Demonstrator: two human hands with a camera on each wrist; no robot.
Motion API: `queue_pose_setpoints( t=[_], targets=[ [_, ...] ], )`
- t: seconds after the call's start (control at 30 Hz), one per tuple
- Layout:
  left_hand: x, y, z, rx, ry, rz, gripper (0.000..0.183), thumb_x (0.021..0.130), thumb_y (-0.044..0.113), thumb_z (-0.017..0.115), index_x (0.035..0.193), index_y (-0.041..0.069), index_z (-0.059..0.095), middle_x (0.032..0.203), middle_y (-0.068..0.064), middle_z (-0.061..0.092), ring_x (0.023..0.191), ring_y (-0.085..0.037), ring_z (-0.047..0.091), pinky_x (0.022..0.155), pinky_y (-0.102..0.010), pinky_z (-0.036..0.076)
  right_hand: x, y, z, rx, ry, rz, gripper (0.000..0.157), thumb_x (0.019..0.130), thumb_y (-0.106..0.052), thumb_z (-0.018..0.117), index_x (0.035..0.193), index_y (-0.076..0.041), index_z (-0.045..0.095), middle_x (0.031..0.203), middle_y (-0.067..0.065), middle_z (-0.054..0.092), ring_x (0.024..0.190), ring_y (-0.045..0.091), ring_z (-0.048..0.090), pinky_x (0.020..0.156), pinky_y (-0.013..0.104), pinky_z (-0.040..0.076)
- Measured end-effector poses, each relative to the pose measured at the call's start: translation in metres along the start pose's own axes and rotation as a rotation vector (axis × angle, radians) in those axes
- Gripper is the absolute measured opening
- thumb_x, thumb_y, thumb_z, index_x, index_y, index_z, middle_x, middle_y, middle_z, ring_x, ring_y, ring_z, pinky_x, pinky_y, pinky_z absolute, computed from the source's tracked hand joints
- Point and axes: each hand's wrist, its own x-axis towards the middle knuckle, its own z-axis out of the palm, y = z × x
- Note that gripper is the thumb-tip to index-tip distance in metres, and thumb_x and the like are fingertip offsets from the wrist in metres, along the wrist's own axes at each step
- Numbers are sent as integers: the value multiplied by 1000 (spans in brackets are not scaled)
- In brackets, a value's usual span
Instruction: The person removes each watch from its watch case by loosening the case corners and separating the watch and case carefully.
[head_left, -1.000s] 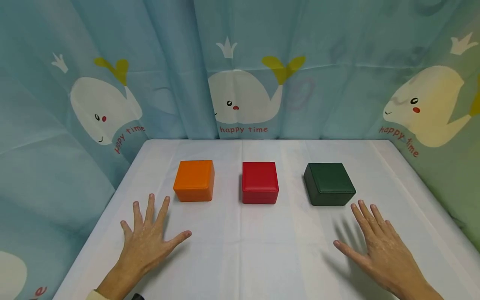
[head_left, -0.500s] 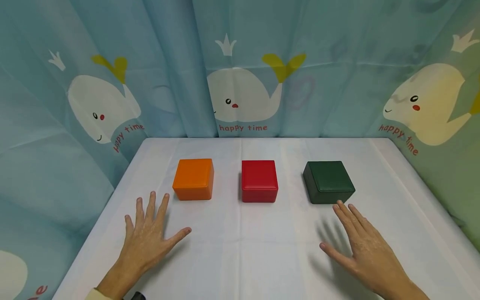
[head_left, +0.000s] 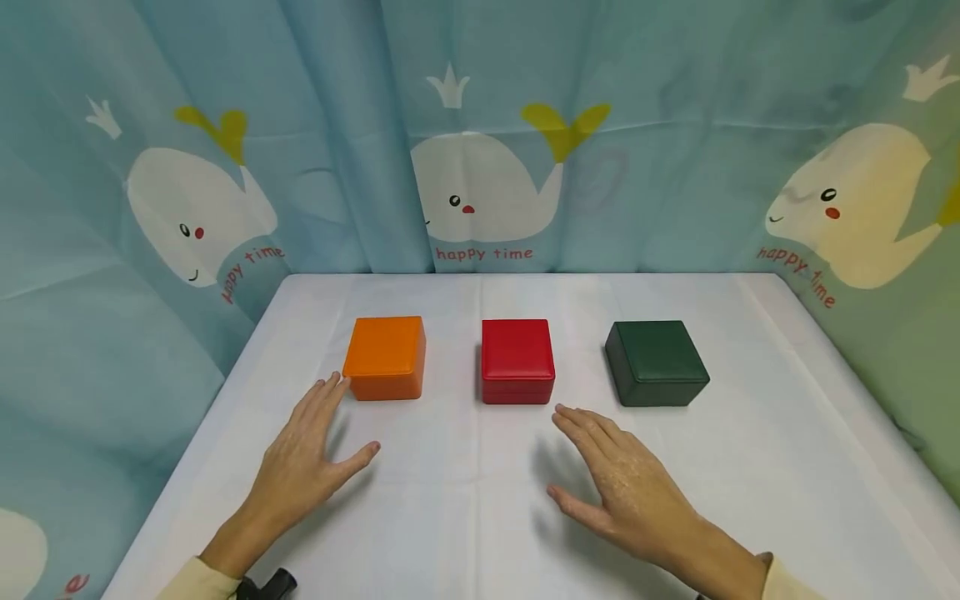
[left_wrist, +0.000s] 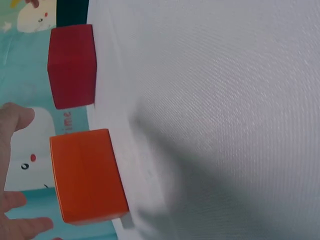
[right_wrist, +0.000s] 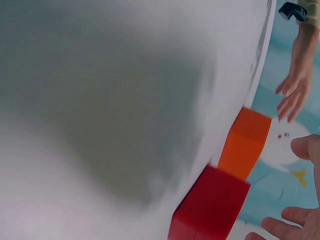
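Observation:
Three lidded boxes stand in a row on the white table: an orange box (head_left: 385, 357) at left, a red box (head_left: 517, 360) in the middle and a dark green box (head_left: 657, 363) at right. My left hand (head_left: 300, 467) hovers with its fingertips at the orange box's near left corner; whether they touch it I cannot tell. Its thumb stands apart and the palm holds nothing. In front of the red box my right hand (head_left: 626, 483) hangs above the cloth, fingers extended and thumb spread, holding nothing. The left wrist view also shows the orange box (left_wrist: 89, 175) and red box (left_wrist: 72, 66).
A white cloth (head_left: 465, 517) covers the table. Blue-green curtains (head_left: 345, 167) printed with white whales rise behind it and along both sides. A black strap device (head_left: 270, 583) sits on the left wrist.
My right hand has swung left, from near the green box to in front of the red one. The left hand has turned and brought its fingers together by the orange box.

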Motion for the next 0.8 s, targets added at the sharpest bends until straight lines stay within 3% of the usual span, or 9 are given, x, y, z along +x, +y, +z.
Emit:
queue_pose_setpoints(
  t=[0.17,0.4,0.8],
  targets=[
    [2,-2,2,20,73,74,90,80,36,85,151,-2,43,156,-21,40,142,-42,34,101,-68,39,11,-9,10,18,-11,-39,77,90,-46,72,153,-11,44,151,2,47,137,22,43,104,48,45],
    [8,-3,1,22,134,132,89,77,31,86,149,-3,45,154,-20,42,140,-42,37,99,-67,41,19,-10,16,28,-25,-27,79,89,-46,73,153,-11,44,152,3,46,137,21,43,104,47,45],
    [18,-2,3,-4,157,163,91,75,28,89,150,-2,45,153,-20,43,140,-41,38,98,-67,42,32,-14,26,38,-32,-1,79,87,-46,75,151,-9,47,149,5,49,136,24,46,104,48,45]
  ],
)
